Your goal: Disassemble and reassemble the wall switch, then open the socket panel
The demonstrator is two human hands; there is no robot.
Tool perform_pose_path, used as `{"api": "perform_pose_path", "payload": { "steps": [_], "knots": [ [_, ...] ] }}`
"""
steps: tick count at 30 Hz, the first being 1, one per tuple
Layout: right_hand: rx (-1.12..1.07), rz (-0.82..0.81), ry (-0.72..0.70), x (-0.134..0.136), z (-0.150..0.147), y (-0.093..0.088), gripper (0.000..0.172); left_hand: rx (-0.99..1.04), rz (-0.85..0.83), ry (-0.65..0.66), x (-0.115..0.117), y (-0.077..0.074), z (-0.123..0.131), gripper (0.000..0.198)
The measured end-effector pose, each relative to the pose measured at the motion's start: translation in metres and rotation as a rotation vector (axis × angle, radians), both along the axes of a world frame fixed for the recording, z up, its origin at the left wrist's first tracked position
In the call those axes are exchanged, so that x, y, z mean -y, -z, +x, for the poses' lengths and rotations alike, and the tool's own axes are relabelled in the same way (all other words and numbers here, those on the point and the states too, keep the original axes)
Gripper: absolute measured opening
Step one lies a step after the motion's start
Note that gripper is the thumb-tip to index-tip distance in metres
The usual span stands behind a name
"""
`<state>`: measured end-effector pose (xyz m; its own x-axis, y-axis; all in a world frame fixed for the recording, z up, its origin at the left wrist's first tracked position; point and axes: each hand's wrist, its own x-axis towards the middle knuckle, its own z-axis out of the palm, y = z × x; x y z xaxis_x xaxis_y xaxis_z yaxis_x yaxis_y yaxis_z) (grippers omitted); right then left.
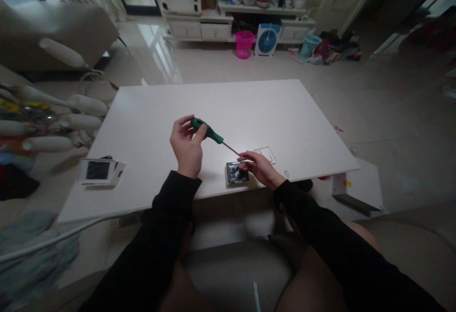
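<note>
My left hand [188, 146] grips the green handle of a screwdriver [213, 135], held tilted above the white table. Its metal shaft slants down to the right, toward the fingertips of my right hand [259, 165]. Those fingers are pinched at the shaft's tip; whether a small part is between them I cannot make out. Just under them a small square black-and-silver device [236, 174], perhaps the back of a wall switch, lies on the table near its front edge. Behind my right hand a thin white rectangular frame [268, 154] lies flat, partly hidden.
White panels with dark square backs [98, 170] are stacked at the table's [221, 103] left. A white box [358, 186] stands on the floor at right. White lamp-like arms [87, 104] reach in at left. A pink basket [244, 45] and blue fan [267, 40] are farther back.
</note>
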<state>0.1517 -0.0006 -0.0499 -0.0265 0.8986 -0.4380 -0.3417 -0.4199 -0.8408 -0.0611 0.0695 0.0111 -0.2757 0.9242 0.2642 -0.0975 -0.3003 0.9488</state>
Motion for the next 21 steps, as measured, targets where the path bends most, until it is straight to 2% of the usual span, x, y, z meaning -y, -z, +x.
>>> {"api": "perform_pose_path", "payload": {
  "steps": [3,5,7,10,12,15,18,21],
  "knots": [
    [0.179,0.048,-0.024,-0.002,0.003,0.002,0.022,-0.029,0.031,0.022,0.0,-0.004,-0.002,0.042],
    [0.473,0.156,-0.084,-0.002,0.009,0.001,0.018,-0.058,0.073,0.045,0.001,-0.007,-0.002,0.042],
    [0.822,0.338,-0.199,0.0,0.016,-0.001,0.016,-0.112,0.117,0.066,0.002,-0.009,-0.002,0.041],
    [1.158,0.56,-0.461,0.005,0.022,-0.003,0.042,-0.212,0.151,0.11,0.006,-0.011,-0.001,0.04],
    [1.25,0.594,-0.601,0.009,0.023,-0.002,0.065,-0.248,0.161,0.147,0.009,-0.012,0.0,0.038],
    [1.328,0.59,-0.704,0.013,0.019,0.002,0.082,-0.269,0.175,0.197,0.013,-0.013,0.002,0.037],
    [1.379,0.603,-0.759,0.015,0.015,0.006,0.085,-0.295,0.189,0.241,0.016,-0.014,0.003,0.035],
    [1.404,0.603,-0.782,0.015,0.014,0.007,0.076,-0.321,0.192,0.261,0.018,-0.016,0.004,0.033]
  ]
}}
